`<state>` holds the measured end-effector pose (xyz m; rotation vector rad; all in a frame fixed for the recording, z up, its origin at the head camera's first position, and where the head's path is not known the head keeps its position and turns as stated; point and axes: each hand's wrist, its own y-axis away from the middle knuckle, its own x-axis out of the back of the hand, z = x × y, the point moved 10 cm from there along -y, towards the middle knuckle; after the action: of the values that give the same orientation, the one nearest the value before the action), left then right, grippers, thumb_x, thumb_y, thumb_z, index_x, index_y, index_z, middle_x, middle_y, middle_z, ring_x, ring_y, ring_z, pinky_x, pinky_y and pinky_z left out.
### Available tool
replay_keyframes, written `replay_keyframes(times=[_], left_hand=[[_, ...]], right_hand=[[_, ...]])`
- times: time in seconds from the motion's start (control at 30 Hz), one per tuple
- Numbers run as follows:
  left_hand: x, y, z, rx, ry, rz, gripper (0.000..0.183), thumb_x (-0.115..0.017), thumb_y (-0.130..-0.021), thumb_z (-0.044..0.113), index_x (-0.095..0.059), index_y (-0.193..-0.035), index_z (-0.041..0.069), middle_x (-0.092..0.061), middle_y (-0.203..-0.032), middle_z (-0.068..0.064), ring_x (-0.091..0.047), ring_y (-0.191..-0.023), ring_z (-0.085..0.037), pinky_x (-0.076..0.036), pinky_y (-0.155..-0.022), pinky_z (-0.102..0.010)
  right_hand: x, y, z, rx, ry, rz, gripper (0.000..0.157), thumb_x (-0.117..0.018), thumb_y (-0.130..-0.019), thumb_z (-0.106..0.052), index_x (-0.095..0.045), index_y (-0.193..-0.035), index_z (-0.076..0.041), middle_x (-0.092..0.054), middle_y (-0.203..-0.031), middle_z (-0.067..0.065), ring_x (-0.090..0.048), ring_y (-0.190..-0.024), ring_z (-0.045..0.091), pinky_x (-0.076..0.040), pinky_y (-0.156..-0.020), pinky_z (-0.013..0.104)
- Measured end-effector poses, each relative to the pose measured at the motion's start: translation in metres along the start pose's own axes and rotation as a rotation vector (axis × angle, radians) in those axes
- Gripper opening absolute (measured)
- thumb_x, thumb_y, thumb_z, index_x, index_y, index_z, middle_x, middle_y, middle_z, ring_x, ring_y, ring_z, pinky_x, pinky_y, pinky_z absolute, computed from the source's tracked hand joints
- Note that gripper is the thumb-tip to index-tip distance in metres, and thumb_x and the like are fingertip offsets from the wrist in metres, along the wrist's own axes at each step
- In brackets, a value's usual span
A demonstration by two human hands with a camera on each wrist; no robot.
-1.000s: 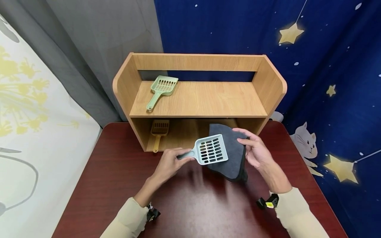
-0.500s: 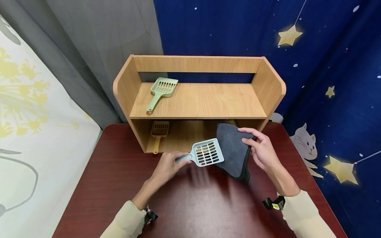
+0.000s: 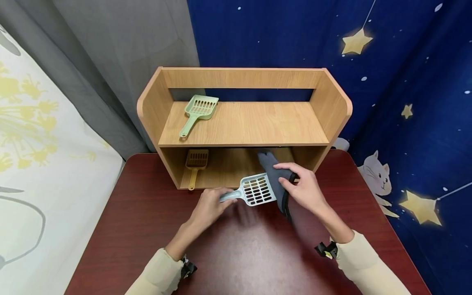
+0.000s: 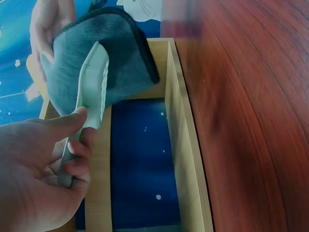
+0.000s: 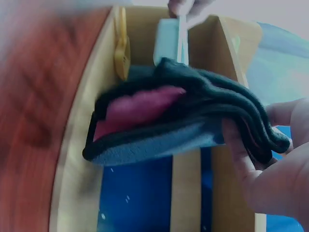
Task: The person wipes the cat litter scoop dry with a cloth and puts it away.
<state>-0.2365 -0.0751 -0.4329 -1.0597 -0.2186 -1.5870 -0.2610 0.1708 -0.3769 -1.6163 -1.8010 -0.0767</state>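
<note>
My left hand (image 3: 210, 205) grips the handle of a light blue litter scoop (image 3: 258, 189), held up in front of the shelf. The scoop's slotted pan points to the right. From the other side my right hand (image 3: 306, 190) pinches a dark grey cloth (image 3: 274, 176) between thumb and fingers. The cloth overlaps the pan's right end, hiding that edge. In the right wrist view the cloth (image 5: 149, 145) is folded in layers, with a pink inner side showing between dark borders. The left wrist view has the scoop (image 4: 91, 87) edge-on, in front of the cloth.
A two-tier wooden shelf (image 3: 258, 123) stands at the back of the dark red table (image 3: 147, 221). On its upper board lies a green scoop (image 3: 200, 107), on the lower one a yellow scoop (image 3: 197, 159). Grey and blue curtains (image 3: 265, 37) hang behind.
My right hand first shifts right with the cloth, then comes back left, and the cloth folds over onto the scoop's right end. The left hand and scoop move only slightly.
</note>
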Motion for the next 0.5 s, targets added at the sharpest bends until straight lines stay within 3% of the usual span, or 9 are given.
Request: replay_keyframes(times=[0.1,0.27,0.5], left_hand=[[-0.003,-0.001,0.004,-0.007,-0.01,-0.001,0.022,-0.088,-0.086,0.011,-0.081,-0.104,0.002,-0.08,-0.097,-0.009,-0.075,-0.082,-0.02,-0.059,-0.072,-0.036],[-0.01,-0.003,0.009,0.001,-0.027,-0.005,0.023,-0.088,-0.086,0.013,-0.08,-0.104,0.002,-0.079,-0.098,-0.008,-0.074,-0.082,-0.021,-0.059,-0.072,-0.037],[-0.018,-0.004,0.011,0.012,-0.019,-0.022,0.023,-0.088,-0.087,0.012,-0.08,-0.106,0.001,-0.079,-0.098,-0.009,-0.073,-0.08,-0.02,-0.058,-0.071,-0.035]], right_hand=[[-0.021,0.0,-0.004,0.023,0.031,-0.031,0.041,-0.08,-0.088,0.003,-0.078,-0.122,-0.018,-0.077,-0.118,0.001,-0.068,-0.096,0.011,-0.051,-0.077,0.017],[-0.056,0.0,-0.007,0.035,0.054,-0.07,0.038,-0.082,-0.087,-0.001,-0.08,-0.119,-0.02,-0.077,-0.113,-0.002,-0.072,-0.101,0.016,-0.055,-0.086,0.032],[-0.076,-0.002,-0.018,0.066,-0.002,-0.074,0.037,-0.083,-0.087,-0.002,-0.08,-0.12,-0.02,-0.077,-0.116,-0.003,-0.07,-0.113,0.017,-0.054,-0.095,0.04]])
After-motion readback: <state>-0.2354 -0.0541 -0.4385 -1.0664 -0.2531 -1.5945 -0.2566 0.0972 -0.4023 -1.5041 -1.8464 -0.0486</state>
